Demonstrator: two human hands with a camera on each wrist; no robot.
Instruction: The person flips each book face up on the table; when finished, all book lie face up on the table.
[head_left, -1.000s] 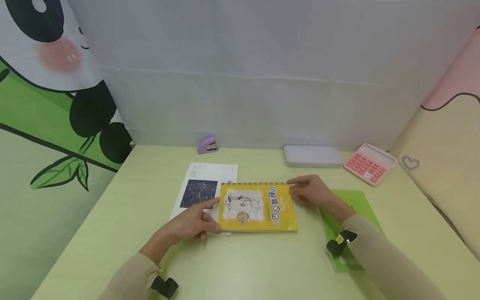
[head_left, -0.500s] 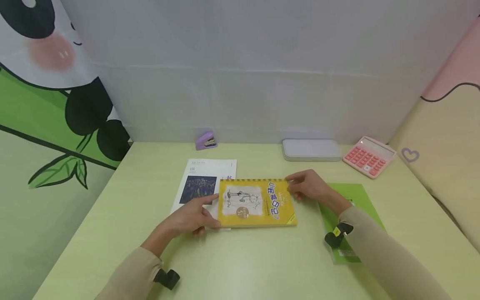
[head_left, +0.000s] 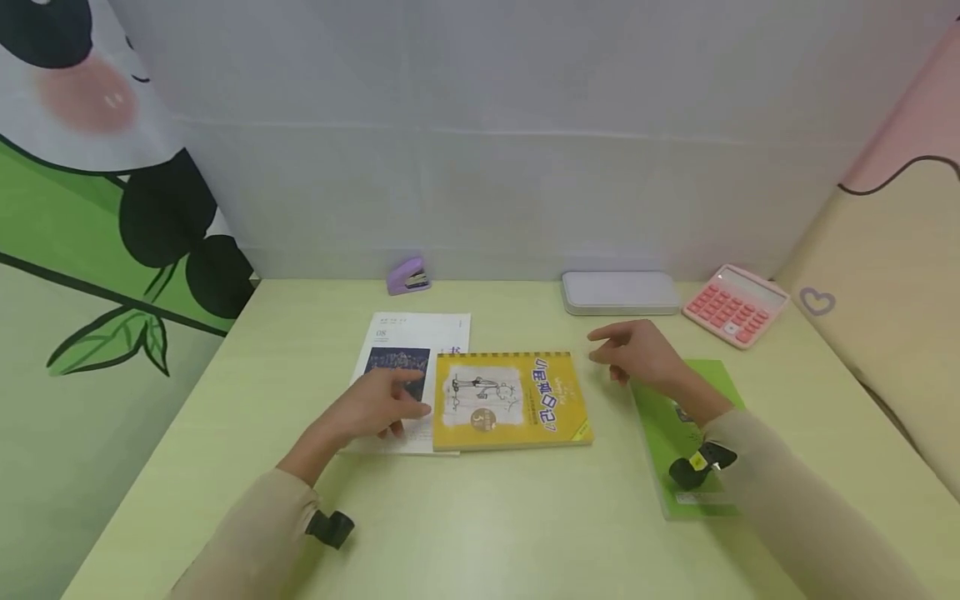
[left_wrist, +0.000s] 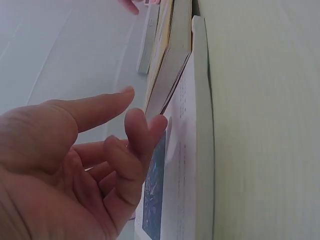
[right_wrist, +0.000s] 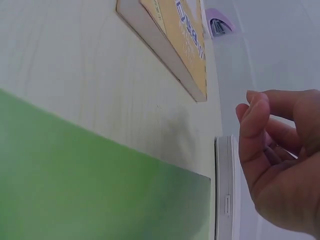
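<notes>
Yellow book (head_left: 513, 400): lies flat near the middle of the table (head_left: 525, 517), cover up, spiral-like striped edge along the far side; its left end overlaps the white book, its right end extends over the tabletop.
White book (head_left: 408, 360): lies partly beneath the yellow book, with a dark picture on its cover.
Left hand (head_left: 378, 404): grasps nothing; fingers loosely bent over the white book, tips just beside the yellow book's left end. Whether they touch the white cover is hard to tell.
Right hand (head_left: 641, 354): grasps nothing; fingers loosely bent, raised and apart from the yellow book's far right corner, the wrist above the green booklet.
Green booklet (head_left: 660, 433): lies on the right, partly hidden by the right forearm.
Stapler (head_left: 409, 277): purple, at the table's far edge, beyond the white book.
Flat case (head_left: 620, 293): pale, near the far edge, beyond the right hand.
Calculator (head_left: 735, 306): pink, set at an angle just beside the flat case.
Sleeves (head_left: 251, 533): beige, a small black device at each wrist.
</notes>
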